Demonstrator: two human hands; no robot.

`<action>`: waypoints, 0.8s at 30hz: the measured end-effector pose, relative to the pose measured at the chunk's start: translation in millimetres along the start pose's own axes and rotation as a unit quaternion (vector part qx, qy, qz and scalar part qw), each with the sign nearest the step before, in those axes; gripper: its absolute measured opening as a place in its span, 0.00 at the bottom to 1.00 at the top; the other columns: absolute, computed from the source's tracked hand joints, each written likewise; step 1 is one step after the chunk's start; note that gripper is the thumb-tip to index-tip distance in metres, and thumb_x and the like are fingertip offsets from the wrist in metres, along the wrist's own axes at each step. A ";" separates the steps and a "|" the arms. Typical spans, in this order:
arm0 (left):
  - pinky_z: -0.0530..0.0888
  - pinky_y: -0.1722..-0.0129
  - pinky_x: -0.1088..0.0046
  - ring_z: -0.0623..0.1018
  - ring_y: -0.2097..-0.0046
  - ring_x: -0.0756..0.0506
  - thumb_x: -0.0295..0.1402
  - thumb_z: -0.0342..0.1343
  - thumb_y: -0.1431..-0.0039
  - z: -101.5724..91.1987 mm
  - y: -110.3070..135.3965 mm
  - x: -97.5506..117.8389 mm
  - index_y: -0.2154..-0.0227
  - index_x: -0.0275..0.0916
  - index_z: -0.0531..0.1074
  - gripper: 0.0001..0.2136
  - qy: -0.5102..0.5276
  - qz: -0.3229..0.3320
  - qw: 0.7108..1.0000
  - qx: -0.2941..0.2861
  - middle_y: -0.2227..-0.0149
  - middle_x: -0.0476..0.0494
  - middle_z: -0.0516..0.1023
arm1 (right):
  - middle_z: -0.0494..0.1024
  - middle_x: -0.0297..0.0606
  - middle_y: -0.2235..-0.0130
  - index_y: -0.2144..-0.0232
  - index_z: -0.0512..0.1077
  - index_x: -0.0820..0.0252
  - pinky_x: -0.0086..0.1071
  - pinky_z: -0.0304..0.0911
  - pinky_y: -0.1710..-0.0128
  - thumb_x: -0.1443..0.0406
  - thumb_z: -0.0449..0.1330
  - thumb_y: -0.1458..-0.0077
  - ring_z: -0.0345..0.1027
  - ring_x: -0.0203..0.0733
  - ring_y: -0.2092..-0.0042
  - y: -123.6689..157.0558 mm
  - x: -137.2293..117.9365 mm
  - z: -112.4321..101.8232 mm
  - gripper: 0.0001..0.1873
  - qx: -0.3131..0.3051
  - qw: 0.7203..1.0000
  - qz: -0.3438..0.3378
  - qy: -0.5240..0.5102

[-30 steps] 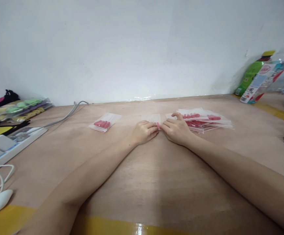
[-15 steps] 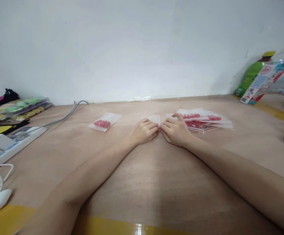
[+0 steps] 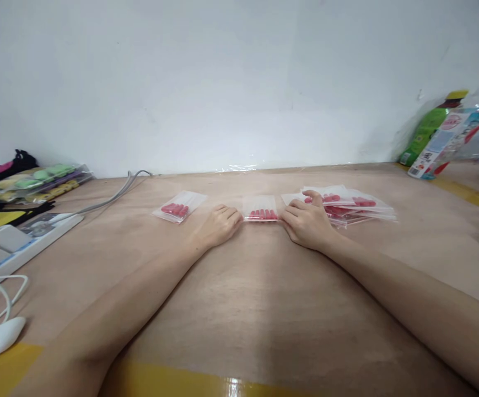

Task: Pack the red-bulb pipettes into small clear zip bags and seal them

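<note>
Between my hands a small clear zip bag [image 3: 259, 204] lies on the table, with several red capsule-shaped pieces [image 3: 263, 214] in a row along its near edge. My left hand [image 3: 223, 225] pinches the bag's near left corner, fingers curled in. At the near right corner my right hand [image 3: 307, 221] pinches it too, its index finger raised. Just behind and right of that hand is a stack of similar bags [image 3: 357, 203] with red pieces inside. Left of my left hand a single filled bag [image 3: 180, 207] lies flat, apart from it.
On the left are a power strip [image 3: 36, 234] with cables, a white mouse-like device [image 3: 0, 340] and a packet of coloured pieces [image 3: 41, 182]. A green bottle [image 3: 427, 129] and a printed plastic pack [image 3: 446, 143] lean by the wall at right. Yellow tape [image 3: 181, 380] runs along the front edge.
My left hand has slid left along the bag's near edge, away from my right hand. The red pieces in the bag now show between the hands. The view has shifted slightly.
</note>
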State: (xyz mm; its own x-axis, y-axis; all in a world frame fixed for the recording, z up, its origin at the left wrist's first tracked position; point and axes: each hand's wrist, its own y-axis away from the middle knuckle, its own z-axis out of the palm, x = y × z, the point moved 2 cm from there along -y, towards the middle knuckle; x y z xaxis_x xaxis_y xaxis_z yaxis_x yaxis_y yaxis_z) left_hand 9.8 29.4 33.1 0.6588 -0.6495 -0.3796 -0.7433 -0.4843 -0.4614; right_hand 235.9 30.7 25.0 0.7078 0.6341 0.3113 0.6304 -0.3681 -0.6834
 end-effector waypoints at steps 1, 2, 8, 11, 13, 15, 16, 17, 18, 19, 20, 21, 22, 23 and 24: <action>0.68 0.67 0.69 0.74 0.69 0.46 0.29 0.43 0.38 0.2 -0.3 0.7 0.73 0.35 0.68 0.11 0.000 -0.008 1.000 -0.006 0.73 0.43 0.74 | 0.73 0.34 0.76 0.77 0.71 0.60 0.43 0.42 0.54 0.71 0.49 0.45 0.61 0.38 0.67 0.1 0.4 0.5 0.13 -0.001 1.000 0.001 0.002; 0.68 0.67 0.69 0.74 0.70 0.46 0.29 0.44 0.38 0.0 -0.8 1.5 0.73 0.35 0.68 0.11 0.005 -0.014 1.000 -0.013 0.73 0.43 0.74 | 0.73 0.34 0.76 0.77 0.70 0.60 0.43 0.42 0.53 0.70 0.50 0.45 0.61 0.38 0.67 0.3 0.9 0.8 0.13 -0.003 1.000 0.001 0.003; 0.67 0.58 0.68 0.73 0.60 0.44 0.45 0.48 0.41 -12.4 1.0 -10.9 0.67 0.37 0.70 0.15 0.093 -0.107 0.987 -0.077 0.65 0.44 0.74 | 0.76 0.37 0.64 0.63 0.72 0.57 0.42 0.45 0.53 0.66 0.51 0.43 0.64 0.41 0.61 0.1 0.7 2.5 0.10 -0.021 0.999 -0.030 -0.006; 0.61 0.49 0.61 0.69 0.51 0.40 0.45 0.44 0.40 -16.7 11.6 -40.3 0.61 0.38 0.70 0.17 0.044 -0.296 0.952 -0.068 0.56 0.40 0.72 | 0.75 0.39 0.58 0.57 0.71 0.57 0.39 0.50 0.56 0.69 0.49 0.42 0.65 0.42 0.59 -1.5 -3.4 8.6 0.14 -0.070 0.996 -0.050 -0.017; 0.58 0.47 0.55 0.64 0.46 0.35 0.43 0.45 0.41 -15.0 25.7 -63.9 0.55 0.40 0.69 0.17 -0.010 -0.449 0.886 -0.112 0.50 0.37 0.67 | 0.75 0.41 0.55 0.57 0.71 0.59 0.35 0.54 0.60 0.71 0.48 0.42 0.66 0.41 0.59 -2.9 -6.8 13.4 0.15 -0.109 0.992 -0.056 -0.030; 0.59 0.50 0.49 0.61 0.44 0.29 0.43 0.48 0.45 -11.1 41.7 -83.9 0.49 0.40 0.65 0.22 -0.018 -0.549 0.817 -0.177 0.46 0.31 0.62 | 0.74 0.42 0.54 0.56 0.72 0.61 0.33 0.56 0.62 0.72 0.47 0.42 0.67 0.41 0.59 -4.6 -9.9 16.7 0.16 -0.140 0.989 -0.040 -0.041; 0.61 0.52 0.47 0.63 0.46 0.27 0.44 0.49 0.46 -9.6 48.2 -91.6 0.48 0.38 0.65 0.24 -0.013 -0.567 0.801 -0.191 0.46 0.28 0.63 | 0.74 0.42 0.54 0.57 0.72 0.61 0.33 0.57 0.62 0.72 0.48 0.42 0.68 0.42 0.59 -5.4 -11.2 17.6 0.16 -0.151 0.987 -0.027 -0.045; 0.63 0.54 0.47 0.65 0.48 0.26 0.45 0.49 0.47 -8.3 53.4 -97.6 0.48 0.37 0.65 0.25 -0.004 -0.578 0.790 -0.203 0.47 0.26 0.64 | 0.74 0.43 0.55 0.58 0.72 0.61 0.33 0.58 0.63 0.72 0.48 0.42 0.68 0.42 0.59 -6.1 -12.4 18.0 0.16 -0.159 0.986 -0.013 -0.050; 0.64 0.55 0.47 0.66 0.49 0.25 0.46 0.49 0.47 -7.5 56.8 -101.9 0.48 0.36 0.65 0.26 0.004 -0.581 0.787 -0.207 0.48 0.25 0.64 | 0.74 0.43 0.56 0.58 0.72 0.61 0.33 0.59 0.63 0.72 0.48 0.43 0.68 0.42 0.60 -6.6 -13.4 18.1 0.15 -0.162 0.985 0.002 -0.059; 0.64 0.56 0.47 0.66 0.49 0.25 0.48 0.48 0.47 -7.0 58.4 -104.2 0.48 0.36 0.65 0.27 0.012 -0.581 0.786 -0.209 0.48 0.25 0.65 | 0.74 0.43 0.56 0.59 0.72 0.61 0.33 0.59 0.64 0.72 0.48 0.43 0.68 0.43 0.60 -7.0 -13.7 17.9 0.15 -0.159 0.985 0.020 -0.069; 0.64 0.56 0.48 0.67 0.49 0.25 0.49 0.47 0.46 -6.8 57.8 -104.5 0.49 0.35 0.66 0.27 0.021 -0.578 0.789 -0.209 0.48 0.25 0.65 | 0.74 0.43 0.56 0.59 0.71 0.62 0.32 0.60 0.64 0.72 0.48 0.43 0.69 0.42 0.60 -7.2 -13.4 17.5 0.15 -0.150 0.984 0.042 -0.082; 0.65 0.56 0.48 0.67 0.49 0.26 0.50 0.46 0.46 -6.5 55.3 -102.8 0.50 0.35 0.67 0.27 0.032 -0.570 0.794 -0.207 0.49 0.26 0.67 | 0.74 0.43 0.56 0.59 0.71 0.62 0.32 0.60 0.65 0.72 0.47 0.43 0.69 0.42 0.60 -7.2 -12.3 17.1 0.15 -0.134 0.984 0.067 -0.096; 0.65 0.56 0.50 0.68 0.50 0.27 0.51 0.44 0.45 -6.2 51.0 -99.1 0.51 0.35 0.68 0.27 0.046 -0.558 0.803 -0.203 0.50 0.27 0.68 | 0.74 0.43 0.56 0.59 0.70 0.62 0.31 0.60 0.65 0.72 0.47 0.44 0.69 0.42 0.61 -7.0 -10.5 16.6 0.15 -0.114 0.983 0.092 -0.110; 0.65 0.55 0.53 0.69 0.50 0.29 0.51 0.43 0.43 -5.5 45.4 -93.4 0.52 0.36 0.69 0.26 0.062 -0.542 0.814 -0.199 0.51 0.30 0.70 | 0.73 0.44 0.55 0.58 0.69 0.63 0.31 0.61 0.65 0.73 0.46 0.44 0.69 0.41 0.60 -6.7 -8.1 16.0 0.15 -0.092 0.982 0.111 -0.122; 0.66 0.54 0.55 0.70 0.51 0.32 0.50 0.41 0.42 -4.4 39.0 -85.8 0.54 0.37 0.70 0.25 0.080 -0.521 0.828 -0.192 0.53 0.33 0.72 | 0.72 0.44 0.54 0.58 0.68 0.63 0.30 0.61 0.65 0.73 0.46 0.44 0.69 0.41 0.60 -6.4 -5.3 15.2 0.15 -0.070 0.981 0.125 -0.131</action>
